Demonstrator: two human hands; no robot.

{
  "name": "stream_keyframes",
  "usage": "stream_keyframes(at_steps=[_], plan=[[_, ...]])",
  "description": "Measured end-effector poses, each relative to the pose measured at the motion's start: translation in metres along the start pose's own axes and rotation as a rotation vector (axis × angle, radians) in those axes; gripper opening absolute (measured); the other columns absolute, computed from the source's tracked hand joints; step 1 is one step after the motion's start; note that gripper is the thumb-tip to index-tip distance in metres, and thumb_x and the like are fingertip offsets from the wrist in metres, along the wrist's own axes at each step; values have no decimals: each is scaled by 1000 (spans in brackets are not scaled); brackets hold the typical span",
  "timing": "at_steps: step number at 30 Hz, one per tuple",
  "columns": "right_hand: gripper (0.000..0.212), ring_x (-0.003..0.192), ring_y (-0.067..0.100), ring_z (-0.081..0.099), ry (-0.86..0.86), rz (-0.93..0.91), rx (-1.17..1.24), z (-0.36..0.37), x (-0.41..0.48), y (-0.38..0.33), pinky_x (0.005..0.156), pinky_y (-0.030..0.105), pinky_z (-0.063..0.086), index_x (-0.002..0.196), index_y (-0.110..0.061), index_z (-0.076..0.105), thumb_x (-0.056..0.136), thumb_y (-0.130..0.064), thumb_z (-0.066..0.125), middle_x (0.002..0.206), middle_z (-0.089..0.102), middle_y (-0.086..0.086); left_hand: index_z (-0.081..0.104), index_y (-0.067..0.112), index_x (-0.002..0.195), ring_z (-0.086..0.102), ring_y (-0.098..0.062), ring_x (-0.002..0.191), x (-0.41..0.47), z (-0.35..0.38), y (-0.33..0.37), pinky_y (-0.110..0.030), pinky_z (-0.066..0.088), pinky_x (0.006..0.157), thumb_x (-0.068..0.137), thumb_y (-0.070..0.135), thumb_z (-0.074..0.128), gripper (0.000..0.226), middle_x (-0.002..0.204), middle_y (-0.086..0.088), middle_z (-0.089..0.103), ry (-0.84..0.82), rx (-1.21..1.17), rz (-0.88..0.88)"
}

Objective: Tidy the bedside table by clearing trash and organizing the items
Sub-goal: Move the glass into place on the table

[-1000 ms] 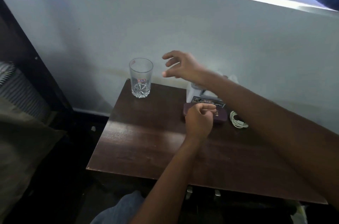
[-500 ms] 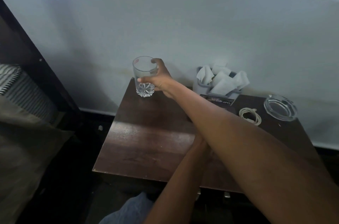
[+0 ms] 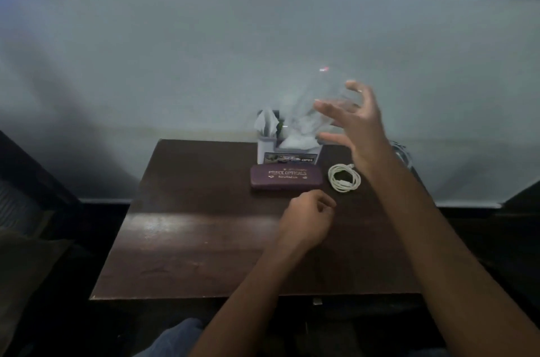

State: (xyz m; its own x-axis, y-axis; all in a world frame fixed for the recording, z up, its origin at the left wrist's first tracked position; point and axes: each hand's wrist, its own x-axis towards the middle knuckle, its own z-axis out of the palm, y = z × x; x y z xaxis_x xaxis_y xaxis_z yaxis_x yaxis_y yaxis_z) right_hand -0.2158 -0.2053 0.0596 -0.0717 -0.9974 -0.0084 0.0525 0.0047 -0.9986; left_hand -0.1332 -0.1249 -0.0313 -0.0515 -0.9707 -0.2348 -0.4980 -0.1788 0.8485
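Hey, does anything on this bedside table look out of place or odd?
The glass is off the table, held seemingly tilted in the right hand above the tissue holder; it's blurred, so contents can't be judged. Tissues poke out unevenly. No spill shows.

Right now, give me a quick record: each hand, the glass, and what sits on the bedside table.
right hand: grips the glass, held in the air above the table, image blurred
left hand: loosely curled, holds nothing, just in front of the purple glasses case
table: tissue holder at the back by the wall, glasses case in front of it, coiled white cable to the case's right
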Motion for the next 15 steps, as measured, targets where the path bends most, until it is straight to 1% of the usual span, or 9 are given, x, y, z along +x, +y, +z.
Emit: stream_keyframes(at_steps=[3,5,6,8,10,12,13,15], plan=[[65,100,21,61,194,-37,31,-47,7,4,76,45,58,122,-24,41,70,-16,80,106,54,4,67,27,92,62,-17,96,1,10,6,-28,47,82,86,20,52,17,95,3,68,-15,50,11],[65,106,24,60,284,-46,16,-72,15,10,76,46,58,117,-29,41,67,-20,82,114,52,8,67,28,91,62,-16,96,4,16,6,-30,49,84,86,22,53,16,96,3,68,-19,65,8],[67,109,26,60,326,-58,-17,-81,18,13,77,49,58,114,-32,42,62,-25,84,119,52,10,67,29,91,62,-15,96,5,18,5,-30,50,85,87,22,53,16,97,3,69,-18,84,3],[74,110,27,59,421,-91,-103,-101,29,22,82,53,55,109,-39,43,49,-39,85,122,53,7,67,29,91,62,-15,96,6,24,5,-30,50,86,87,23,53,16,98,3,69,-19,106,3],[81,109,27,58,467,-104,-159,-120,43,36,85,54,53,110,-40,44,40,-47,82,120,54,4,67,29,91,63,-15,94,6,30,6,-29,50,85,88,23,53,16,96,2,68,-12,127,0],[89,111,28,57,484,-90,-201,-133,49,47,86,54,52,118,-34,44,37,-49,80,119,53,3,68,27,92,63,-16,94,6,36,8,-29,49,85,87,21,53,17,95,1,68,-8,141,6],[91,112,28,57,486,-82,-218,-136,49,48,87,54,52,121,-33,44,38,-47,81,120,53,3,69,27,92,63,-15,94,7,39,9,-29,49,85,87,20,53,18,96,1,69,-9,146,14],[89,113,30,55,481,-55,-240,-142,48,55,88,53,51,125,-29,42,46,-38,84,117,51,2,69,26,92,63,-14,93,8,45,13,-29,50,85,87,19,52,19,97,1,70,-11,145,26]])
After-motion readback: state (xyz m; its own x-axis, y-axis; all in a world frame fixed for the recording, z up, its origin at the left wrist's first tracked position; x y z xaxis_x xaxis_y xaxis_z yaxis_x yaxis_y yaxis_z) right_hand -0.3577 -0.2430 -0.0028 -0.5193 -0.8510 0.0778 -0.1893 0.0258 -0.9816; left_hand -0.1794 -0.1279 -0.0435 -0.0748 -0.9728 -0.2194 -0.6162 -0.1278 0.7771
